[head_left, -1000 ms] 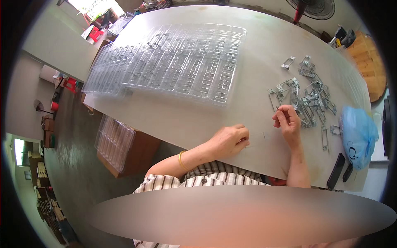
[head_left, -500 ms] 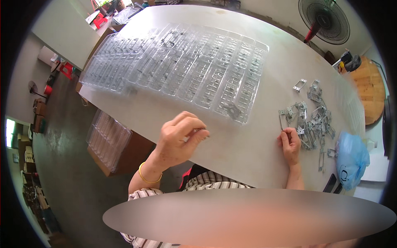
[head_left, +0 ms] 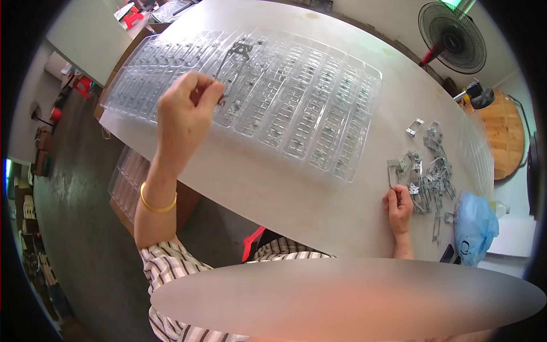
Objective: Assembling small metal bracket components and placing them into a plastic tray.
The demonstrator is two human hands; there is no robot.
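My left hand (head_left: 185, 114) is raised over the left part of the clear plastic trays, fingers pinched. A thin grey metal bracket (head_left: 241, 49) extends up and away from its fingertips, with a broader shaped end. Beneath lie the divided clear trays (head_left: 362, 162), their rows filled with many small metal parts. On the right, my right hand (head_left: 399, 206) rests on the table with thumb and fingers closed on a slim metal bracket (head_left: 391, 174) at the near left edge of a loose pile of metal brackets (head_left: 436, 176).
One bracket (head_left: 415, 127) lies apart behind the pile. A blue plastic bag (head_left: 476, 228) and a dark phone (head_left: 447, 253) are at the table's right edge. More clear trays (head_left: 126, 182) stand on a carton below the table's left side. A fan (head_left: 452, 39) stands beyond.
My left hand has moved left and away over the trays, carrying the bracket with it. My right hand stays at the pile, still pinching. The view has shifted slightly.
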